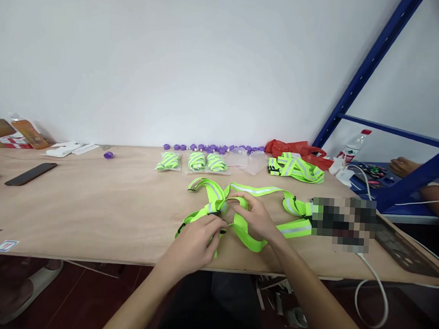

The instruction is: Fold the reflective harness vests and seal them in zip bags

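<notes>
A neon yellow-green reflective strap vest (255, 190) with silver stripes and black buckles lies loosely spread on the table before me. My left hand (198, 238) is closed in a pinch on its webbing, beside a small black fitting. Across from it, my right hand (256, 217) grips a looped strap between thumb and fingers. My fingers partly cover the spot where the straps meet, so the exact hold there is hidden. The vest's right-hand straps stretch toward a pixelated patch near the table's right side.
Behind the vest lie several bagged reflective straps (168, 161), purple pieces (213, 148), clear bags (255, 162), a folded strap vest (297, 168) and a red plastic bag (291, 148). A dark phone (31, 174) rests left. Beyond the blue frame (362, 69) shows another person's hand (403, 167).
</notes>
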Demonstrator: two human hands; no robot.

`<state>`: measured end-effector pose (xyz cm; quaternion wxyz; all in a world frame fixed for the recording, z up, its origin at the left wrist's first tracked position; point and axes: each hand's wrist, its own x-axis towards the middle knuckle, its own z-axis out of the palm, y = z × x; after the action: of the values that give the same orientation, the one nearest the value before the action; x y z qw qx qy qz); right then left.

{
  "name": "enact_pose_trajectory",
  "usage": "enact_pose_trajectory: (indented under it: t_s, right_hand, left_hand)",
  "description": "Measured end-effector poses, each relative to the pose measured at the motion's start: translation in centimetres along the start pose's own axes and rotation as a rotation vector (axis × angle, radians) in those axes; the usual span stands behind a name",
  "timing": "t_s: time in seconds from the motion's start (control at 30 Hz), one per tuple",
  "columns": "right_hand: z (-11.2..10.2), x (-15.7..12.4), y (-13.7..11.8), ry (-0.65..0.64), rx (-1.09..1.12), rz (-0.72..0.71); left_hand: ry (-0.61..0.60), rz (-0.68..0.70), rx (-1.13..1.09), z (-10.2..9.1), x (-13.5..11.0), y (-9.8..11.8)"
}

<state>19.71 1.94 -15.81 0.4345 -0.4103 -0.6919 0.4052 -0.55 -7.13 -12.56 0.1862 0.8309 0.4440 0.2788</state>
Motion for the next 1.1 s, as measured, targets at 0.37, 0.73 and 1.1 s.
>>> enact_pose_trajectory:
  t_s: [0.37, 0.73, 1.1]
  right_hand:
    - [-0.6, -1.6, -0.8, -0.133, -0.074, -0.006]
    - [-1.5, -5.2, -0.5, -0.072, -0.322, -0.005]
    - [0.7, -7.6, 0.8, -0.210, -0.619, -0.060]
  left_hand:
    - [-0.254, -0.258, 0.286, 1.0, 2.1, -2.5]
    - [-0.293, -0.361, 0.619, 2.3, 4.2, -3.9]
    - [-0.118, -0.388, 0.497, -0.3, 3.7, -5.5]
